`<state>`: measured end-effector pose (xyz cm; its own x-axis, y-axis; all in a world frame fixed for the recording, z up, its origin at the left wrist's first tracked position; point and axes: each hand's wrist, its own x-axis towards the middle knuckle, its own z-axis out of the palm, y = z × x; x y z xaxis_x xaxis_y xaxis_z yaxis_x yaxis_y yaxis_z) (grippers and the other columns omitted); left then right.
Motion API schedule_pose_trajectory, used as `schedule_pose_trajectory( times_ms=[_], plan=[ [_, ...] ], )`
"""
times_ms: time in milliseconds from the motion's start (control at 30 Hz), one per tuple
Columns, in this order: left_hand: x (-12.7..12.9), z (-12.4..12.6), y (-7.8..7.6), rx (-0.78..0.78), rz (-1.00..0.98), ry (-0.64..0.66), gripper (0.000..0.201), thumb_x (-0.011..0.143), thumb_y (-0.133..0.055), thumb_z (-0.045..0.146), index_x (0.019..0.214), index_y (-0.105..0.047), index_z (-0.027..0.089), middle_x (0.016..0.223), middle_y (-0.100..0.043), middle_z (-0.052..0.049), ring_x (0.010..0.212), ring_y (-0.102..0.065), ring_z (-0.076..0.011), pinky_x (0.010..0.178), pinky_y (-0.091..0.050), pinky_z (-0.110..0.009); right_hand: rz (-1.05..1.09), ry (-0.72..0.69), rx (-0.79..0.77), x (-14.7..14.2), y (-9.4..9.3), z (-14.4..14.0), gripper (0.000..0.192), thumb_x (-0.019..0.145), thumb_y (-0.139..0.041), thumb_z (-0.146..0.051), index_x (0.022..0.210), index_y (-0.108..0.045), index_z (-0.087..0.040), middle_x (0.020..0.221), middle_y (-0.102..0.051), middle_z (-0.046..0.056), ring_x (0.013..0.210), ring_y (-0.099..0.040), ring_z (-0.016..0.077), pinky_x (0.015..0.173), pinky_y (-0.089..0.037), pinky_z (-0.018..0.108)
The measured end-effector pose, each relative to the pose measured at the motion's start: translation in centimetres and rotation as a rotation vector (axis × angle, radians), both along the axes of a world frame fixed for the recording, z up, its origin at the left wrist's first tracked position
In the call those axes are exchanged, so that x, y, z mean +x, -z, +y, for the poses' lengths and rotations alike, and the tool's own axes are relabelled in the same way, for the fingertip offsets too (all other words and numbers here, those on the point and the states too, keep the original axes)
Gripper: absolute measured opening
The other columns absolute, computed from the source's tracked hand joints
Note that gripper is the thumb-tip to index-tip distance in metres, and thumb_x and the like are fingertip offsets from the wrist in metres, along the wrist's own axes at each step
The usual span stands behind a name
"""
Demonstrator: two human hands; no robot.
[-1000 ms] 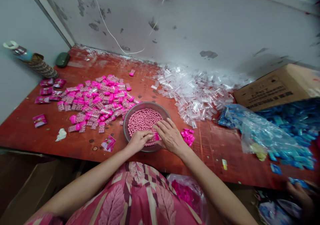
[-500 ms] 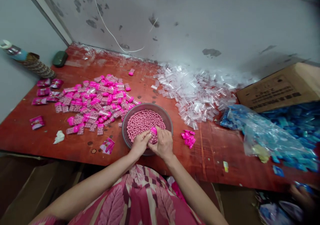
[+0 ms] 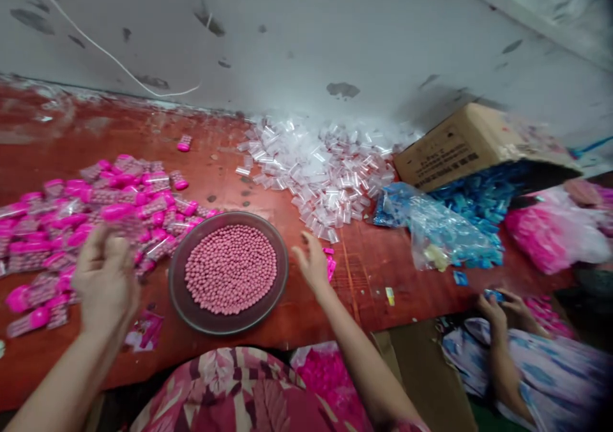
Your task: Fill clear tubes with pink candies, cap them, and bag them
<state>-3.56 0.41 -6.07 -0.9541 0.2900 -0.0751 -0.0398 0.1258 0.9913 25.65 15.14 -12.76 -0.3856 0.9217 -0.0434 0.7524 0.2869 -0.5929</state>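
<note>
My left hand (image 3: 108, 285) is raised at the edge of a heap of small clear bottles with pink caps (image 3: 158, 202). At its fingertips is one blurred pink-capped bottle (image 3: 119, 218), which the fingers hold. My right hand (image 3: 312, 262) is empty, with thumb and fingers apart, just right of a dark round bowl (image 3: 175, 291). Small pink beads (image 3: 230, 269) fill the bowl's middle. Partly behind the right hand lie loose pink caps (image 3: 330, 262). Farther back, empty clear bottles (image 3: 320, 170) form a wide pile against the wall.
A tipped cardboard box (image 3: 440, 151) spills blue pieces (image 3: 479, 202) near a clear plastic bag (image 3: 431, 227). At the right, another person's hands (image 3: 500, 310) hold a small blue thing. A pink printed packet (image 3: 145, 331) lies left of the bowl. A bag of pink pieces (image 3: 325, 374) sits below the table edge.
My hands have parted from above the bowl. The left went left with the pink-capped bottle; the right let go and moved right toward the loose caps. The view has swung right.
</note>
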Motion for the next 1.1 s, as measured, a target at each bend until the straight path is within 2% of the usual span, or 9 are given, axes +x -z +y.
schedule_pose_trajectory(
  times_ms=[100, 300, 400, 500, 600, 767, 833, 933, 1100],
  plan=[
    [-0.6, -0.2, 1.4, 0.000, -0.072, -0.016, 0.050, 0.063, -0.069, 0.034, 0.109, -0.054, 0.025, 0.118, -0.055, -0.001, 0.101, -0.051, -0.0142, 0.087, -0.041, -0.029, -0.207, 0.310, -0.062, 5.2, 3.0, 5.5, 0.036, 0.085, -0.036, -0.030, 0.114, -0.048, -0.014, 0.111, -0.052, 0.013, 0.104, -0.048, 0.0210, 0.088, -0.036, 0.033],
    [6.2, 0.6, 4.4, -0.133, -0.374, 0.360, 0.044, 0.069, -0.063, 0.037, 0.108, -0.055, 0.017, 0.112, -0.059, -0.009, 0.104, -0.053, -0.0216, 0.094, -0.038, -0.038, -0.357, 0.505, -0.188, 9.0, 7.7, 10.5, 0.027, 0.070, -0.055, -0.027, 0.092, -0.061, -0.012, 0.095, -0.056, 0.015, 0.091, -0.053, 0.0261, 0.076, -0.040, 0.035],
    [8.3, 1.1, 4.7, -0.145, -0.466, 0.537, 0.045, 0.070, -0.061, 0.038, 0.108, -0.055, 0.014, 0.108, -0.061, -0.011, 0.102, -0.055, -0.0230, 0.094, -0.038, -0.040, -0.339, 0.521, -0.214, 9.5, 8.1, 10.7, 0.024, 0.066, -0.058, -0.031, 0.082, -0.061, -0.013, 0.081, -0.059, 0.011, 0.080, -0.056, 0.0241, 0.070, -0.041, 0.034],
    [9.3, 1.0, 4.5, -0.180, -0.467, 0.652, 0.046, 0.072, -0.058, 0.039, 0.110, -0.053, 0.013, 0.107, -0.062, -0.012, 0.102, -0.056, -0.0227, 0.094, -0.038, -0.040, -0.263, 0.501, -0.166, 9.8, 6.8, 10.3, 0.032, 0.070, -0.052, -0.035, 0.093, -0.055, -0.013, 0.080, -0.059, 0.009, 0.077, -0.056, 0.0222, 0.070, -0.042, 0.034],
    [10.3, 0.5, 4.0, -0.233, -0.379, 0.782, 0.045, 0.076, -0.053, 0.038, 0.115, -0.050, 0.015, 0.113, -0.058, -0.011, 0.106, -0.053, -0.0213, 0.095, -0.037, -0.039, -0.141, 0.384, -0.108, 8.5, 3.8, 8.5, 0.035, 0.076, -0.047, -0.037, 0.102, -0.049, -0.015, 0.087, -0.058, 0.007, 0.076, -0.055, 0.0185, 0.072, -0.042, 0.031],
    [12.5, -0.4, 2.8, -0.267, -0.198, 1.039, 0.053, 0.079, -0.048, 0.030, 0.129, -0.036, 0.020, 0.131, -0.042, -0.009, 0.111, -0.048, -0.0199, 0.093, -0.039, -0.034, 0.187, -0.432, -0.133, 1.6, -1.7, 0.7, 0.015, 0.079, -0.049, -0.026, 0.090, -0.055, -0.019, 0.084, -0.056, 0.005, 0.079, -0.052, 0.0158, 0.072, -0.041, 0.026],
    [13.0, -1.0, 2.7, -0.268, -0.162, 1.085, 0.054, 0.078, -0.049, 0.027, 0.130, -0.035, 0.021, 0.128, -0.046, -0.008, 0.111, -0.049, -0.0203, 0.094, -0.037, -0.035, 0.296, -0.563, -0.189, -1.6, -2.5, -2.7, 0.012, 0.079, -0.051, -0.026, 0.088, -0.054, -0.019, 0.085, -0.056, 0.004, 0.078, -0.052, 0.0151, 0.071, -0.042, 0.025],
    [12.6, -2.7, 3.1, -0.261, -0.226, 1.064, 0.054, 0.077, -0.049, 0.026, 0.130, -0.036, 0.020, 0.122, -0.052, -0.007, 0.106, -0.053, -0.0212, 0.091, -0.040, -0.035, 0.268, -0.536, -0.246, -5.1, -1.7, -5.5, 0.015, 0.082, -0.048, -0.028, 0.093, -0.051, -0.019, 0.090, -0.058, 0.003, 0.080, -0.054, 0.0144, 0.070, -0.042, 0.024],
    [9.9, -7.0, 4.1, -0.288, -0.315, 0.879, 0.051, 0.075, -0.052, 0.031, 0.124, -0.044, 0.019, 0.123, -0.051, -0.008, 0.101, -0.056, -0.0213, 0.088, -0.042, -0.034, -0.020, -0.531, -0.184, -8.7, 2.3, -4.3, 0.012, 0.080, -0.046, -0.015, 0.086, -0.056, -0.016, 0.092, -0.058, 0.010, 0.092, -0.050, 0.0216, 0.082, -0.036, 0.033]
  ],
)
